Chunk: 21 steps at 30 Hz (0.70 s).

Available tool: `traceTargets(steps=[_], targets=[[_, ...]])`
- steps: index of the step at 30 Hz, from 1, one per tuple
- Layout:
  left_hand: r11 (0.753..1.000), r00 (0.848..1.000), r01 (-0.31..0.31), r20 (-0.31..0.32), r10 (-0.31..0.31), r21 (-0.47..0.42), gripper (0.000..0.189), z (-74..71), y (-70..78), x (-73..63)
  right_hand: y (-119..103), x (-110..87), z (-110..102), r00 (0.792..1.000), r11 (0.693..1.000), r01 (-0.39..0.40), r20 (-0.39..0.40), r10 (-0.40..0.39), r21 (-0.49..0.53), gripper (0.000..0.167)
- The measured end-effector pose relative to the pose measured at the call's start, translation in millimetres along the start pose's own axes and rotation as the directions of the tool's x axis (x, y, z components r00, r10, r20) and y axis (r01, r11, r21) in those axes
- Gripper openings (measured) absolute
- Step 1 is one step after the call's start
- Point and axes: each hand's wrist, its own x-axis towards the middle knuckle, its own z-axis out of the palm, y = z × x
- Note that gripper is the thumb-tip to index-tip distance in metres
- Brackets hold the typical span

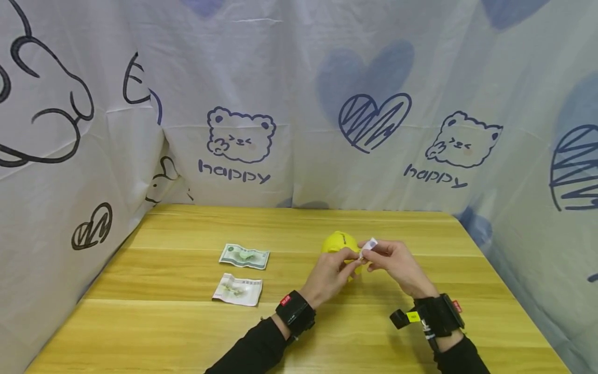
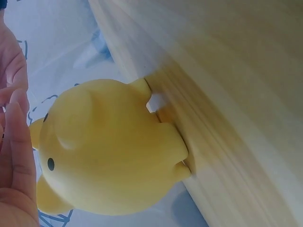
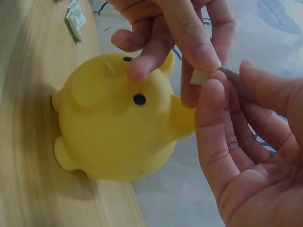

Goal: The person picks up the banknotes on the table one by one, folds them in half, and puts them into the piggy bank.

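Above the yellow piggy bank (image 1: pixel 337 242), both hands meet at a narrow folded banknote (image 1: pixel 369 246), pale with faint print. My left hand (image 1: pixel 329 275) pinches its lower end between thumb and finger. The right hand (image 1: pixel 397 262) grips it from the other side, fingertips nearly touching the left ones. In the right wrist view, the pale end of the banknote (image 3: pixel 200 77) pokes out between the fingertips. The piggy bank (image 2: pixel 109 146) stands upright on its feet, its eyes and snout showing in the left wrist view. Hands partly cover it in the head view.
A green banknote (image 1: pixel 244 256) and a paler, creased banknote (image 1: pixel 238 290) lie flat on the wooden table (image 1: pixel 154 322), left of the hands. A printed cloth (image 1: pixel 299 156) hangs behind the table and along both sides.
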Motion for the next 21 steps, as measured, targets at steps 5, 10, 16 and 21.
traceTargets(steps=[5,10,16,21], targets=[[1.0,1.0,0.01,-0.006,-0.01,-0.023,0.007,-0.1,0.4,-0.5,1.1,0.7,2.5,1.0,1.0,-0.001,-0.013,0.001,0.021,0.044],[1.0,1.0,-0.004,-0.029,0.003,-0.017,0.005,0.4,0.9,-1.1,1.4,0.7,3.3,1.0,0.999,-0.007,-0.009,0.008,0.034,0.048],[1.0,0.999,-0.018,-0.026,0.019,0.013,0.007,-1.0,-0.1,-0.8,2.1,1.1,3.8,1.0,1.0,-0.008,0.009,0.008,0.029,0.046],[0.995,1.0,0.001,-0.029,0.002,0.096,0.01,-4.1,-1.4,1.4,3.4,1.9,4.1,1.0,1.0,0.01,-0.008,-0.01,-0.006,0.04]])
